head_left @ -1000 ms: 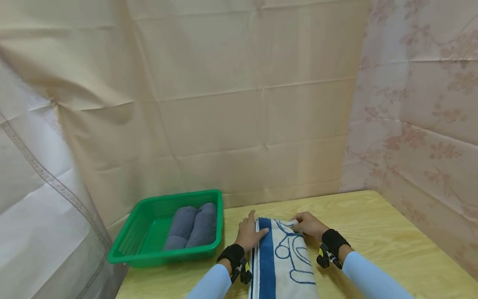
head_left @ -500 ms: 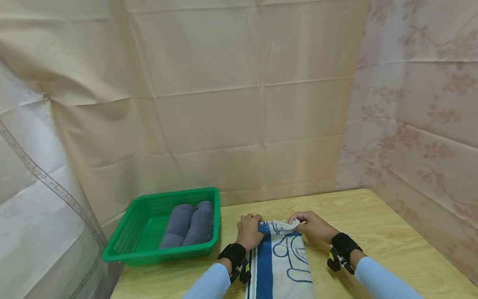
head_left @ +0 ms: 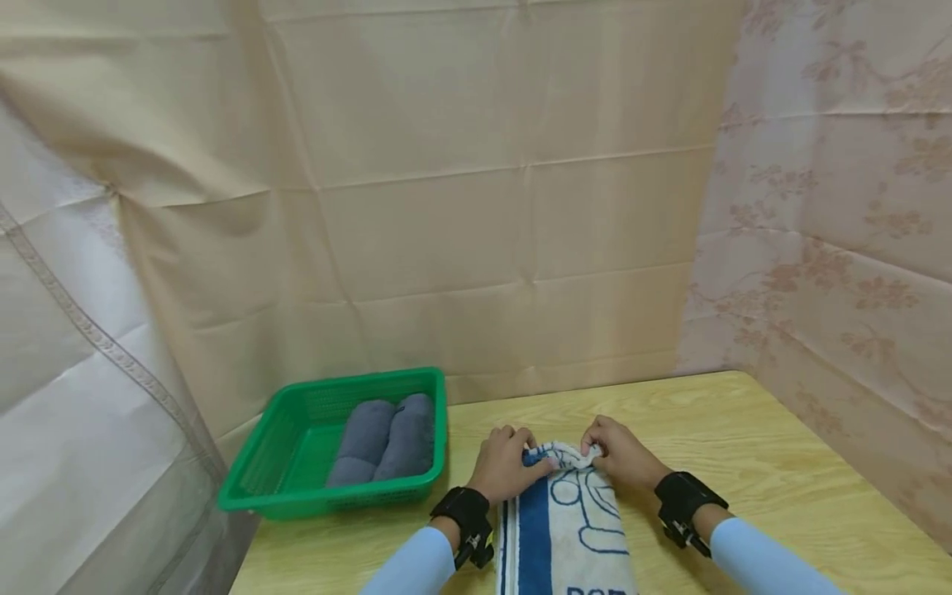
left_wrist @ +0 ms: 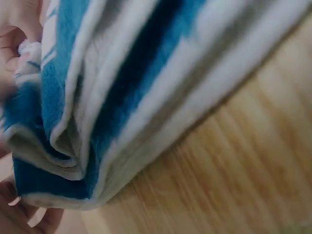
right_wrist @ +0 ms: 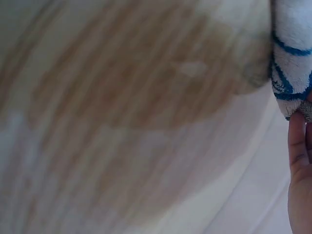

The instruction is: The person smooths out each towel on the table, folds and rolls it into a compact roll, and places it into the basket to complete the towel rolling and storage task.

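A folded white towel (head_left: 573, 537) with a blue band and blue line drawings lies lengthwise on the table, its far end turned over into a small roll. My left hand (head_left: 506, 464) pinches the left corner of that rolled end, thumb on the near side. At the right corner, my right hand (head_left: 621, 454) pinches the roll between thumb and fingers. Stacked layers of the towel (left_wrist: 122, 107) show along its side in the left wrist view. Fingers of the right hand (right_wrist: 300, 156) meet the towel (right_wrist: 292, 53) at the edge of the right wrist view.
Left of the towel stands a green plastic basket (head_left: 260, 450) with two rolled grey towels (head_left: 383, 438) side by side in its right part. The wood-grain table (head_left: 714, 430) ends at a beige cloth backdrop (head_left: 476, 231). A flowered cloth (head_left: 840, 273) hangs on the right.
The towel's far end has gone from lying nearly flat to being curled toward me. Both hands have closed onto its corners, and the left thumb has come over the roll.
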A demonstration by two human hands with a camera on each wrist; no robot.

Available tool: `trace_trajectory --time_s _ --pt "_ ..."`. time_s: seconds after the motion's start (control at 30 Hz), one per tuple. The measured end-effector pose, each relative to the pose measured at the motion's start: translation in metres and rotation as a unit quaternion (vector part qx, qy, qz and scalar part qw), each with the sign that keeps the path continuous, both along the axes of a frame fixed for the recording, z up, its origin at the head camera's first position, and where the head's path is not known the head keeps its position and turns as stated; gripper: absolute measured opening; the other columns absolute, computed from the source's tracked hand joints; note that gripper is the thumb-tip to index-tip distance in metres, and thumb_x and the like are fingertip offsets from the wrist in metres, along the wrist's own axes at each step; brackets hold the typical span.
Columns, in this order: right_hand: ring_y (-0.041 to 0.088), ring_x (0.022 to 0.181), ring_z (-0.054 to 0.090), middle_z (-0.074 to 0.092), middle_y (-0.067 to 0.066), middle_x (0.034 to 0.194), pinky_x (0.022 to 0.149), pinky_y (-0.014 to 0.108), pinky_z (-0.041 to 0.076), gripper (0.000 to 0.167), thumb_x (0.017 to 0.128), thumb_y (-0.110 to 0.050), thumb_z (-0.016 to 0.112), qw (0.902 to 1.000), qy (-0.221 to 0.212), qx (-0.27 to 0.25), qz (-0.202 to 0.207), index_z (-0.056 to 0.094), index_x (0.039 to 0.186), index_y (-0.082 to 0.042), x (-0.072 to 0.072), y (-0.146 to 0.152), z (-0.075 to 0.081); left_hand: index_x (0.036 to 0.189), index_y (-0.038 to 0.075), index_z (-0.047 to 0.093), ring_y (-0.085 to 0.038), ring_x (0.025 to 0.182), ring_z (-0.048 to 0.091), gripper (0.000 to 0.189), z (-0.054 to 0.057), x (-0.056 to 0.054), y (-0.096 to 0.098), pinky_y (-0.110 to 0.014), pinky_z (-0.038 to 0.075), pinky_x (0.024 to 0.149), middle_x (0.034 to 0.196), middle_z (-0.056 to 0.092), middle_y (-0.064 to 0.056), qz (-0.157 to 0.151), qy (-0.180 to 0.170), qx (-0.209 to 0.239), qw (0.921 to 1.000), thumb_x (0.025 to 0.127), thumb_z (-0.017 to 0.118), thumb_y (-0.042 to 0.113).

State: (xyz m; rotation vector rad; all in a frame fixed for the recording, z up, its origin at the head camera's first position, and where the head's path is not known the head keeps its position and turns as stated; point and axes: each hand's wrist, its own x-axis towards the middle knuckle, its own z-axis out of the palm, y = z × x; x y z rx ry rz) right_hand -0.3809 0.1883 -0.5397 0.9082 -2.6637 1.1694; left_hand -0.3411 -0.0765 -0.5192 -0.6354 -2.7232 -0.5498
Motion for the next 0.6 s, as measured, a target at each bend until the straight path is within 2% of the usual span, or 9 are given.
trace_trajectory --time_s 0.1,0.17,0.27,0.37,0.47,0.53,0.6 --pt "0.017 0.08 0.046 0.049 0.001 0.09 0.068 0.027 0.042 0.037 0.079 0.019 0.068 0.9998 0.004 0.012 -0.015 0.065 0.083 -0.018 0.0 0.004 -0.004 0.093 0.023 0.069 -0.01 0.075 0.045 0.019 -0.001 0.001 0.0 -0.028 0.037 0.068 0.082 0.052 0.008 -0.025 0.004 0.001 0.9997 0.095 0.075 0.042" --pt "0.016 0.08 0.048 0.05 -0.001 0.091 0.069 0.027 0.043 0.038 0.079 0.018 0.068 0.9996 0.006 0.015 -0.024 0.065 0.083 -0.02 0.0 0.007 -0.006 0.091 0.023 0.069 -0.01 0.075 0.045 0.019 0.0 0.002 -0.001 -0.027 0.037 0.068 0.082 0.053 0.008 -0.039 0.0 -0.014 0.9992 0.093 0.078 0.039" --pt "0.015 0.082 0.051 0.051 -0.003 0.093 0.07 0.028 0.046 0.039 0.079 0.017 0.069 0.9996 0.017 0.01 -0.02 0.064 0.082 -0.021 0.001 0.01 -0.008 0.096 0.024 0.067 -0.009 0.078 0.045 0.034 -0.001 0.004 -0.001 -0.028 0.038 0.071 0.088 0.053 0.01 -0.038 -0.018 -0.043 0.9982 0.088 0.078 0.055" --pt "0.013 0.083 0.053 0.052 -0.005 0.094 0.073 0.028 0.049 0.04 0.08 0.016 0.071 0.9994 0.032 0.01 -0.012 0.063 0.082 -0.023 0.002 0.011 -0.009 0.103 0.023 0.067 -0.01 0.081 0.045 0.043 -0.002 0.006 0.0 -0.03 0.038 0.072 0.092 0.054 0.009 -0.041 -0.012 -0.068 0.9967 0.085 0.077 0.061" --pt "0.011 0.085 0.053 0.052 -0.007 0.095 0.074 0.028 0.05 0.039 0.08 0.015 0.071 0.9989 0.044 0.018 -0.003 0.063 0.083 -0.023 0.004 0.011 -0.008 0.104 0.021 0.069 -0.011 0.079 0.048 0.024 -0.003 0.008 -0.002 -0.028 0.039 0.07 0.091 0.058 0.007 -0.06 0.036 -0.086 0.9938 0.091 0.08 0.039" --pt "0.01 0.085 0.054 0.051 -0.007 0.096 0.074 0.027 0.051 0.039 0.08 0.015 0.071 0.9985 0.048 0.024 0.004 0.064 0.083 -0.023 0.005 0.011 -0.006 0.1 0.019 0.071 -0.011 0.079 0.052 0.014 -0.003 0.008 -0.004 -0.026 0.041 0.069 0.089 0.061 0.005 -0.071 0.063 -0.083 0.9921 0.089 0.08 0.02" --pt "0.01 0.086 0.054 0.051 -0.008 0.096 0.074 0.027 0.051 0.04 0.08 0.016 0.07 0.9979 0.051 0.036 0.016 0.066 0.083 -0.023 0.006 0.012 -0.003 0.098 0.018 0.073 -0.011 0.079 0.054 0.018 -0.003 0.007 -0.006 -0.025 0.044 0.068 0.089 0.062 0.004 -0.073 0.079 -0.079 0.991 0.086 0.078 0.006"
